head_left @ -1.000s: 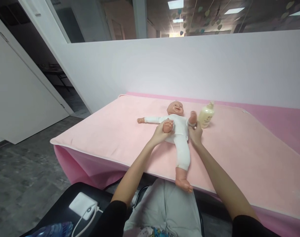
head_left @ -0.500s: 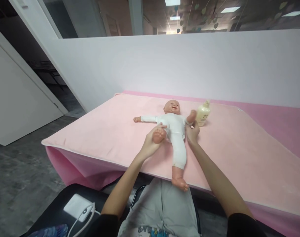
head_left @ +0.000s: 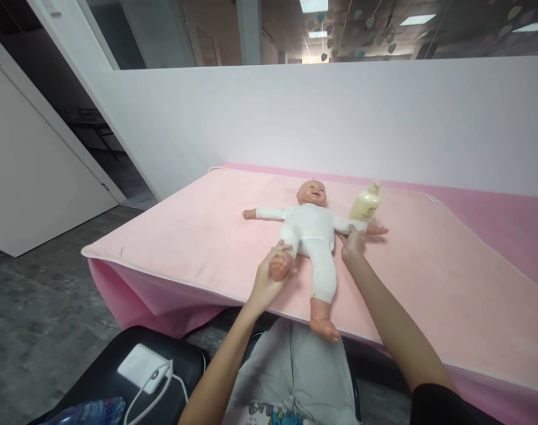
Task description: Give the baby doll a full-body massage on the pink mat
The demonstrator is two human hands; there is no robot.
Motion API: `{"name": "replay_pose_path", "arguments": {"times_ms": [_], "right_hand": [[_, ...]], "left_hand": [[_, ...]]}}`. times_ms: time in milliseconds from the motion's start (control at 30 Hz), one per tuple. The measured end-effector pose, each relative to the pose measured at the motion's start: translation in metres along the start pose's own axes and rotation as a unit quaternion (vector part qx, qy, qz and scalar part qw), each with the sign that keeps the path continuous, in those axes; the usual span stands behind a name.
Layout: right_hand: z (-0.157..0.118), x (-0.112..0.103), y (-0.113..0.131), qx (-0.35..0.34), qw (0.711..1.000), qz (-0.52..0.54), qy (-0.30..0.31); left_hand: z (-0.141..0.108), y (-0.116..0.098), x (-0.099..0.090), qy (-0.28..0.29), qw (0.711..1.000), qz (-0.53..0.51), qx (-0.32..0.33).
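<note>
A baby doll (head_left: 313, 227) with a white cloth body lies on its back on the pink-covered table (head_left: 198, 236), its head toward the wall. My left hand (head_left: 271, 274) is wrapped round the doll's raised foot on the left, whose sole faces me. The doll's other leg lies straight, its foot over the table's front edge. On the right, my right hand (head_left: 353, 245) grips the doll's white sleeve near the forearm, and the fingers are partly hidden behind it. That arm is stretched out to the right, in front of a pale yellow pump bottle (head_left: 367, 202).
A white wall (head_left: 295, 118) with a window above stands behind the table. At the lower left, a black chair (head_left: 180, 360) holds a white device (head_left: 143, 367) with a cable and a blue plastic item (head_left: 89, 411). A white door (head_left: 33, 159) is at the left.
The doll's right-side arm has swung down from its raised pose and now points outward, with my right hand still at it. My left hand and the held foot have moved slightly down and toward me.
</note>
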State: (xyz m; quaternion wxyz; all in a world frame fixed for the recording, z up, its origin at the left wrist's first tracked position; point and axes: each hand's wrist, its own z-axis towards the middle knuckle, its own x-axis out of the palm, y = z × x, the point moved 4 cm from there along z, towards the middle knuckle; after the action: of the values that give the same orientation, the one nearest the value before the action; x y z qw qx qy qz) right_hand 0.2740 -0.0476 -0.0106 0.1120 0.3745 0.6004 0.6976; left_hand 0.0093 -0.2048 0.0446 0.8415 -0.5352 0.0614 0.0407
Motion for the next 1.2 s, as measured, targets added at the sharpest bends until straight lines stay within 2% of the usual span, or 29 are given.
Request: {"name": "replay_pose_path", "arguments": {"times_ms": [67, 100, 167, 267, 367, 433, 533, 633, 733, 800, 867, 933, 1033, 1133, 1200], "right_hand": [[0.001, -0.003, -0.003, 0.062, 0.997, 0.031, -0.035], [0.000, -0.003, -0.002, 0.068, 0.996, 0.032, -0.050], [-0.005, -0.001, 0.004, 0.025, 0.999, 0.003, -0.048], [-0.015, 0.006, 0.018, -0.103, 0.989, -0.102, 0.009], [-0.025, 0.016, 0.027, -0.222, 0.948, -0.196, 0.114], [-0.027, 0.019, 0.028, -0.248, 0.934, -0.212, 0.147], [-0.022, 0.016, 0.028, -0.212, 0.951, -0.192, 0.114], [-0.014, 0.009, 0.023, -0.141, 0.983, -0.107, 0.040], [-0.008, 0.002, 0.011, -0.034, 0.999, 0.000, -0.026], [-0.007, -0.001, 0.004, 0.025, 0.998, 0.012, -0.056], [-0.008, -0.001, 0.003, 0.019, 0.998, -0.009, -0.056], [-0.013, 0.003, 0.011, -0.056, 0.997, -0.045, -0.028], [-0.024, 0.012, 0.024, -0.183, 0.974, -0.129, 0.041], [-0.035, 0.020, 0.031, -0.264, 0.929, -0.223, 0.131], [-0.038, 0.022, 0.033, -0.292, 0.908, -0.254, 0.161]], "left_hand": [[-0.024, -0.004, -0.005, 0.001, 1.000, 0.000, -0.024], [-0.030, -0.007, -0.007, 0.007, 1.000, 0.001, -0.029], [-0.025, -0.016, -0.010, 0.017, 1.000, -0.004, -0.019], [0.015, -0.024, -0.007, 0.017, 0.999, -0.024, 0.030], [0.069, -0.011, 0.010, 0.030, 0.997, -0.048, 0.049], [0.096, 0.003, 0.024, 0.041, 0.997, -0.052, 0.045], [0.106, 0.011, 0.033, 0.048, 0.997, -0.059, 0.033], [0.078, 0.002, 0.023, 0.053, 0.996, -0.061, 0.035], [0.027, -0.003, 0.006, 0.013, 1.000, -0.027, 0.009], [-0.009, 0.002, -0.001, -0.031, 0.999, -0.004, -0.016], [-0.035, 0.005, -0.001, -0.060, 0.998, 0.011, -0.025], [-0.043, 0.002, 0.003, -0.058, 0.998, 0.013, -0.019], [-0.017, -0.013, 0.006, -0.042, 0.999, -0.004, 0.017], [0.039, -0.019, 0.010, 0.007, 0.998, -0.010, 0.058], [0.076, -0.009, 0.016, 0.033, 0.998, -0.023, 0.053]]}}
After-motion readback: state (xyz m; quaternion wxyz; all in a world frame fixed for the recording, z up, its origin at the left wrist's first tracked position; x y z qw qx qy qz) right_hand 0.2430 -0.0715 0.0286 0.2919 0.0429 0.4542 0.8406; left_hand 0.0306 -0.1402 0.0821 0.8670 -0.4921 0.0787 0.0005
